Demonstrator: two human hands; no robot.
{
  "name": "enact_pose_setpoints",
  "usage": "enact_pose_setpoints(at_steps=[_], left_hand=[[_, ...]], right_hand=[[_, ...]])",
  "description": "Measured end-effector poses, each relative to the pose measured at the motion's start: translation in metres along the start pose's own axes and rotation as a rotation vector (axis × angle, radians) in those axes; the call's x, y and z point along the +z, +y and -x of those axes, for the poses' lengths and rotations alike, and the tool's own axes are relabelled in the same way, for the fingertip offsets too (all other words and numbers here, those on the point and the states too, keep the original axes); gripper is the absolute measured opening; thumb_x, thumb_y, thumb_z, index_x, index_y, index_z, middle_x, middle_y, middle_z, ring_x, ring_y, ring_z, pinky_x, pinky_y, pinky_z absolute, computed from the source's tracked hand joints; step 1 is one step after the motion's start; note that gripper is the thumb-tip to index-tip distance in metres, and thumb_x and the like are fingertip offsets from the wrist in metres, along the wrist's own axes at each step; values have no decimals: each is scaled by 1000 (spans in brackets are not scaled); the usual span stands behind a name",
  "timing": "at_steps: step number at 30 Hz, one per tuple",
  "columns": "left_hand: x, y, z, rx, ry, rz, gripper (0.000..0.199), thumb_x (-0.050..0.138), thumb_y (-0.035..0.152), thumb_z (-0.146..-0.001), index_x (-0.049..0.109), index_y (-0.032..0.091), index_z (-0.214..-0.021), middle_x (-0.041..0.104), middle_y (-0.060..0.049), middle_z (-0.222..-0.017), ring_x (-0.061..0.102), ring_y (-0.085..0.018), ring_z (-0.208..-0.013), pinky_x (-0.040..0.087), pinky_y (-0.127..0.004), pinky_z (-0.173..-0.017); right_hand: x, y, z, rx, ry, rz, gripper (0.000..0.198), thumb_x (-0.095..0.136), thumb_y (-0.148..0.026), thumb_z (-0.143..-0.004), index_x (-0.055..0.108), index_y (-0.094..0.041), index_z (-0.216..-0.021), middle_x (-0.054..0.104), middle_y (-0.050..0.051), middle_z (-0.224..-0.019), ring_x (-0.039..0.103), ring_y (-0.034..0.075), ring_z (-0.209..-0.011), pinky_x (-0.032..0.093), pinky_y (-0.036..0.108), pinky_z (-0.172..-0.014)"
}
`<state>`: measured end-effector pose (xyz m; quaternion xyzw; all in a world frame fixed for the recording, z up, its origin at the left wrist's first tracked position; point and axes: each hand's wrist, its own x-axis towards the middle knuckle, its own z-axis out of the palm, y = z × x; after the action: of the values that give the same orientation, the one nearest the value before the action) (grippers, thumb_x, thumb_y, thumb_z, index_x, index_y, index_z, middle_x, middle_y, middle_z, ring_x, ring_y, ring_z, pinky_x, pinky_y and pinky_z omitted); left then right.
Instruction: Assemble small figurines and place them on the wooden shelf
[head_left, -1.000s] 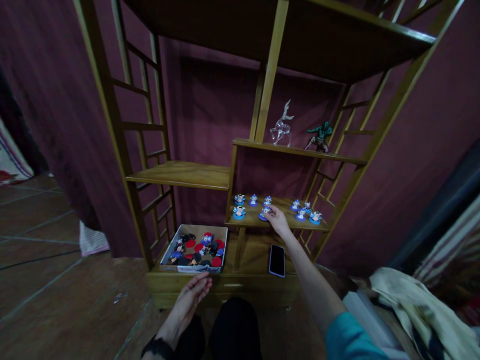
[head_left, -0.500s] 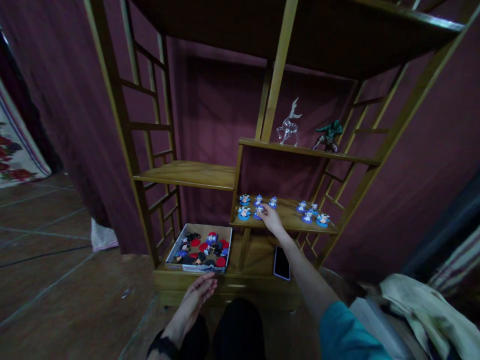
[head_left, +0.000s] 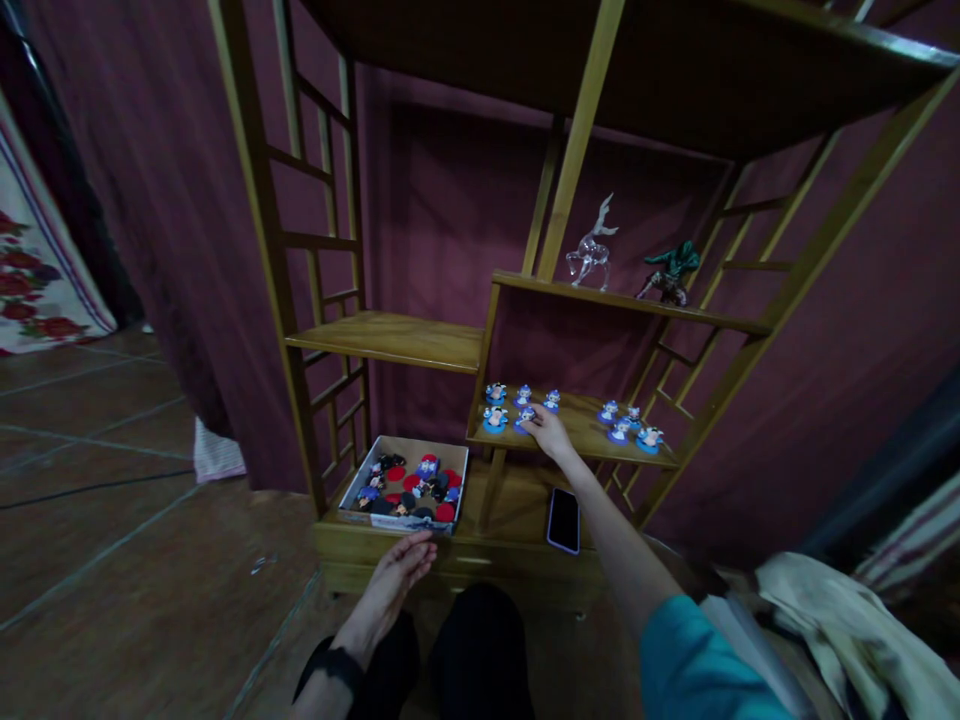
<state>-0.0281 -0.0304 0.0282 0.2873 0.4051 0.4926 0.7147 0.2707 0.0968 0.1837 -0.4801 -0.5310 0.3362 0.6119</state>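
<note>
My right hand (head_left: 551, 434) reaches to the lower right shelf, with thumb and fingers closed on a small purple-and-white figurine (head_left: 524, 418) in the front row. The figurine stands at shelf level, partly covered by my fingertips. Beside it on the left is a blue-based figurine (head_left: 495, 419), with several similar ones behind and further right, such as another figurine (head_left: 649, 438). Low in front of the cabinet, my left hand (head_left: 401, 577) hangs with fingers loosely stretched and nothing in it. Just beyond it sits an open cardboard box (head_left: 459, 478) of small figures and red and black discs.
A phone (head_left: 564, 520) lies on the cabinet's bottom level. Above stand a clear deer figurine (head_left: 591, 255) and a dark green figure (head_left: 673, 270). A wooden divider (head_left: 486, 330) separates the left shelf (head_left: 390, 337) from the right ones. Pale cloth (head_left: 847, 610) lies at right.
The view has shifted slightly, so the cabinet appears a little further right. My right hand remains at the same figurine, and my left hand stays in front of the box.
</note>
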Motion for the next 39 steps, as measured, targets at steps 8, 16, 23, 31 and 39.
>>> enact_pose_setpoints(at_steps=[8,16,23,31,39], left_hand=[[-1,-1,-3,5,8,5,32,71,17,-64,64,16,-95,69,-8,-86,65,-14,-74,50,-21,-67],[-3,-3,-5,-10,11,8,33,71,17,-65,63,15,-97,69,-8,-87,64,-13,-75,49,-22,-69],[-7,-4,-6,3,-9,10,33,70,18,-65,64,16,-97,69,-8,-88,64,-13,-76,48,-23,-71],[-7,-3,-5,0,10,13,33,70,17,-65,63,15,-98,68,-10,-89,64,-14,-77,48,-24,-71],[-11,-4,-8,10,-4,20,32,70,19,-67,64,16,-98,68,-9,-88,64,-13,-78,48,-22,-72]], right_hand=[[-4,10,-8,-40,-102,50,38,66,-13,-55,64,-19,-92,66,-1,-79,60,14,-74,45,33,-81],[-4,8,-11,-16,-166,61,35,66,-14,-54,61,-18,-88,64,-1,-79,59,13,-76,44,32,-84],[-7,6,-12,-5,-212,69,34,67,-17,-53,60,-19,-86,63,-1,-78,58,13,-76,45,31,-83],[-8,7,-11,-42,-215,87,35,68,-24,-55,61,-19,-89,63,-1,-78,58,12,-75,45,30,-80],[-13,9,-12,-57,-268,129,35,67,-27,-58,61,-19,-91,62,-1,-78,57,12,-74,45,29,-78]])
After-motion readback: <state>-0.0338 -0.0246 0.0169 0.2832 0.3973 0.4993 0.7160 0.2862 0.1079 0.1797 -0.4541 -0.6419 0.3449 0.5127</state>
